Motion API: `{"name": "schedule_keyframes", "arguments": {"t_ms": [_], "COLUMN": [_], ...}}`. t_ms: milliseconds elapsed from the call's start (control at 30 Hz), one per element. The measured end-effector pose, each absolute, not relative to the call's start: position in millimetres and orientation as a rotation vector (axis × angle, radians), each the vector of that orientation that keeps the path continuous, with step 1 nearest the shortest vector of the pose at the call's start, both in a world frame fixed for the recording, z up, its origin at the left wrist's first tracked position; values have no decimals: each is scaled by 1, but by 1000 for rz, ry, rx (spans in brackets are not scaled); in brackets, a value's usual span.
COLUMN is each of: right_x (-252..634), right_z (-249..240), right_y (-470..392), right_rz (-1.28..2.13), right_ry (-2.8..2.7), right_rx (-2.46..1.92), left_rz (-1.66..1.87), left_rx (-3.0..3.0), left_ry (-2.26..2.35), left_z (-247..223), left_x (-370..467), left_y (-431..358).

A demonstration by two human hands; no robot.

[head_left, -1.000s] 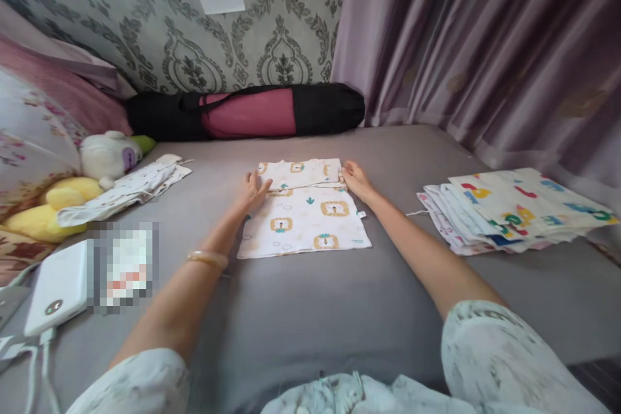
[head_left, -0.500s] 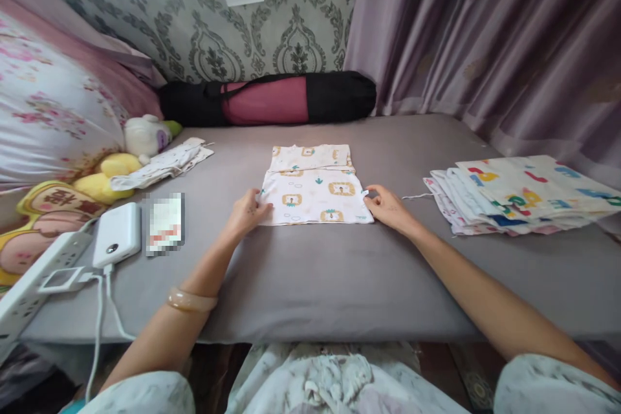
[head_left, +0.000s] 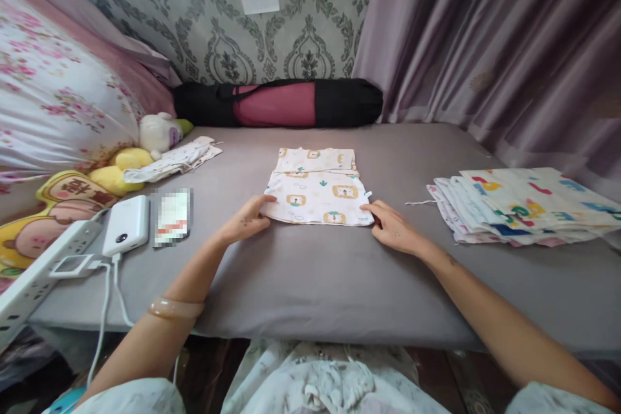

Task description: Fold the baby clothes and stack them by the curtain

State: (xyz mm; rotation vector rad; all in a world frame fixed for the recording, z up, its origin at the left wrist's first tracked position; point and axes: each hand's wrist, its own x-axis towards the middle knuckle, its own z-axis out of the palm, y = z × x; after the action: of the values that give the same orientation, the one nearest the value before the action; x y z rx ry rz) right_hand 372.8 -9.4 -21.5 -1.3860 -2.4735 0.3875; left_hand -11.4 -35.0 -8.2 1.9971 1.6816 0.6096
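A folded white cloth (head_left: pixel 315 191) printed with yellow lion faces and small green plants lies flat in the middle of the grey bed cover; its far part is turned over in a strip. My left hand (head_left: pixel 248 218) is closed at the near left corner, the edge between thumb and fingers. At the near right corner, my right hand (head_left: pixel 391 225) grips the edge in the same way. A small white tag sticks out of the cloth's right side, just above my right fingers.
Right of the cloth is a stack of folded cloths (head_left: pixel 528 200). On the left lie a white power bank (head_left: pixel 127 225), a power strip (head_left: pixel 53 259), a blurred-out object (head_left: pixel 173 217), plush toys (head_left: pixel 116 171) and folded fabric (head_left: pixel 179 158). A black-and-red long bag (head_left: pixel 276 103) rests against the wall.
Both hands have slid from the cloth's sides down to its near corners. The cloth stays spread in place, and the camera view has shifted slightly.
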Motion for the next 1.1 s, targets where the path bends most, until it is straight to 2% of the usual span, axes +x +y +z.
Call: {"name": "schedule_keyframes", "arguments": {"t_ms": [267,500,900,1100], "right_x": [369,385,410,412], "right_z": [-14,-8,3,6], "right_y": [-5,8,-37,-57], "right_rz": [4,226,96,266], "right_ry": [-2478,-2536,-2668,-2604], "right_rx": [-1291,-1116,-897,-880], "left_rz": [605,510,293,349], "left_rx": [2465,2531,2553,2388], "left_ry": [1735,1414,1275,1252], "left_z": [-23,-9,15,24], "left_x": [-19,-33,-34,-33], "left_y": [-23,-25,-70,-88]}}
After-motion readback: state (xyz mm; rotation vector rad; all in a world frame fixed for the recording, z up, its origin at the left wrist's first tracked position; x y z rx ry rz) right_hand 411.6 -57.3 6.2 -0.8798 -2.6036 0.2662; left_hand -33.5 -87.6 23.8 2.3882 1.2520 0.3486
